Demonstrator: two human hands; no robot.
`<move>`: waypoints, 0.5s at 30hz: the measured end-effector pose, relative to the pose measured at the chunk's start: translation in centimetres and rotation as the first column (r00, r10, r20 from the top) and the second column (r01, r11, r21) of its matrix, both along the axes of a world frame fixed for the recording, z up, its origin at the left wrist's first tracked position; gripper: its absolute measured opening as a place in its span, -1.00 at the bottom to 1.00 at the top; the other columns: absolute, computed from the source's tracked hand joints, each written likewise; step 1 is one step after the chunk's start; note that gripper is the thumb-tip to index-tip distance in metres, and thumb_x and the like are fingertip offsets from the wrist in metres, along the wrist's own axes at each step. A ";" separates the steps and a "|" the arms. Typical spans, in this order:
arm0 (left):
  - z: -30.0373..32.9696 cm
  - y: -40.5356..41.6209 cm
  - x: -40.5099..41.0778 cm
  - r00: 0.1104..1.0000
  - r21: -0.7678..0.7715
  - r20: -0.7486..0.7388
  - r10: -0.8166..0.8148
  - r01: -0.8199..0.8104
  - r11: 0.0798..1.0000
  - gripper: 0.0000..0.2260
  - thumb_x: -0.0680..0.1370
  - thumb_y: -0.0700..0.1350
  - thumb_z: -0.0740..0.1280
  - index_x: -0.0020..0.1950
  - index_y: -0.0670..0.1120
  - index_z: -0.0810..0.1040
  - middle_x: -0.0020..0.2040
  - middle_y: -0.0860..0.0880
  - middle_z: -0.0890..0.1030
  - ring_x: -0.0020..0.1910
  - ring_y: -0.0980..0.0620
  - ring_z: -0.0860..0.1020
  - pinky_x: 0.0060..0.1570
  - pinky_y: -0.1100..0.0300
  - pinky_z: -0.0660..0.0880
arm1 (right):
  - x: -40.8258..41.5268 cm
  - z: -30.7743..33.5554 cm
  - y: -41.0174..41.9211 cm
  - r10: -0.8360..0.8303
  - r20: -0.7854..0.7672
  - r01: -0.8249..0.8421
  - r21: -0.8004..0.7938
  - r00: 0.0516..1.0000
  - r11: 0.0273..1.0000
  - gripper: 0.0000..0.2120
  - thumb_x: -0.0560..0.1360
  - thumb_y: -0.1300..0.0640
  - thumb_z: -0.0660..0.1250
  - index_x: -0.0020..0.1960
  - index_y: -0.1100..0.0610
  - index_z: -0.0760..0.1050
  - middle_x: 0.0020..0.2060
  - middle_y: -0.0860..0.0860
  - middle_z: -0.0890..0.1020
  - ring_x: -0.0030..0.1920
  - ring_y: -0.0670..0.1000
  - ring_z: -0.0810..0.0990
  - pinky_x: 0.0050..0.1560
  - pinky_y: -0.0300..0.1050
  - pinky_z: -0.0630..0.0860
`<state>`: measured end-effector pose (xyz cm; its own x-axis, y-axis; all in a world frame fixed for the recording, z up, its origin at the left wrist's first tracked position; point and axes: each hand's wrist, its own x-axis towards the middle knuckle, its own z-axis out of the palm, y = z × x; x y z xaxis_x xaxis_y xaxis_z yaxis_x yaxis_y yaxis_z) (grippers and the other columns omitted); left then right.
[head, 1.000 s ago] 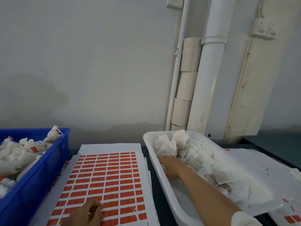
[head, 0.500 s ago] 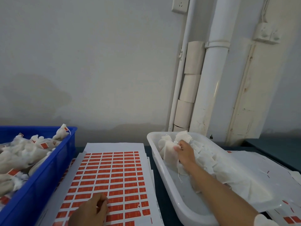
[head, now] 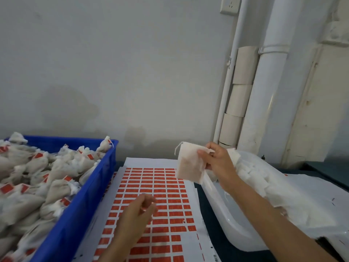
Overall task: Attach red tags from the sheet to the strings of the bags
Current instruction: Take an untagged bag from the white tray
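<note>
1 untagged bag [head: 189, 167] pinched aloft in right hand [head: 219, 160] for tagging; left hand [head: 139, 210], fingers loosely curled, grip unclear, over tag sheet [head: 151, 188].

Left hand [head: 137, 214] motion-blurred over tag sheet [head: 151, 186]; whether fingers [head: 149, 202] pinch a tag unclear, possibly one. Print on tags too small to read. Blue crate [head: 79, 205] cut off by left edge. White tray [head: 236, 229] partly hidden behind right forearm. Sheet's near end cut off at bottom.
</note>
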<state>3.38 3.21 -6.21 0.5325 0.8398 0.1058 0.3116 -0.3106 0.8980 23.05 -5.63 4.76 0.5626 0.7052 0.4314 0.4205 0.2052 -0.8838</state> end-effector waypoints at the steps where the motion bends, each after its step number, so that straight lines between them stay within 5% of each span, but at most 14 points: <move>1: 0.5 -0.3 -0.3 0.997 -0.028 0.070 -0.033 0.036 0.999 -0.93 0.54 0.01 0.27 0.00 0.12 0.50 -0.06 0.13 0.61 -0.11 0.14 0.60 -0.07 0.23 0.58 | -1.2 -0.7 0.0 0.041 -0.014 -0.042 -0.038 0.999 0.998 -0.83 0.51 0.14 0.30 -0.22 0.14 0.38 -0.28 0.02 0.60 -0.24 -0.05 0.61 -0.17 -0.11 0.59; 6: 1.0 -1.8 -1.7 0.951 -0.016 0.303 -0.062 0.070 0.997 -0.77 0.45 0.17 0.15 0.01 0.18 0.50 -0.05 0.28 0.58 -0.06 0.20 0.59 -0.18 0.40 0.51 | -6.2 -5.6 0.4 0.154 -0.037 -0.158 -0.183 0.987 0.970 -0.91 0.53 0.10 0.27 -0.12 0.09 0.44 -0.05 -0.05 0.62 -0.04 -0.02 0.61 -0.04 -0.15 0.60; 11: -1.6 -1.3 -2.4 0.964 0.016 0.267 -0.005 0.001 1.000 -0.89 0.51 -0.08 0.33 0.01 -0.04 0.56 -0.05 0.09 0.61 -0.07 0.10 0.59 -0.12 0.38 0.54 | -8.4 -10.3 1.0 0.056 -0.096 -0.077 -0.232 0.994 0.970 -0.92 0.52 0.04 0.28 -0.05 0.05 0.47 -0.03 -0.16 0.59 -0.03 -0.05 0.59 -0.09 -0.29 0.56; 15: -2.7 -0.7 -2.3 0.972 0.063 0.207 0.110 -0.125 0.990 -0.93 0.49 -0.07 0.36 -0.18 -0.02 0.56 -0.20 0.09 0.61 -0.19 0.10 0.58 -0.19 0.39 0.48 | -9.0 -12.3 1.4 -0.013 -0.110 -0.016 -0.260 0.994 0.965 -0.93 0.50 0.00 0.29 -0.10 -0.01 0.45 -0.13 -0.25 0.56 -0.10 -0.11 0.59 -0.22 -0.42 0.44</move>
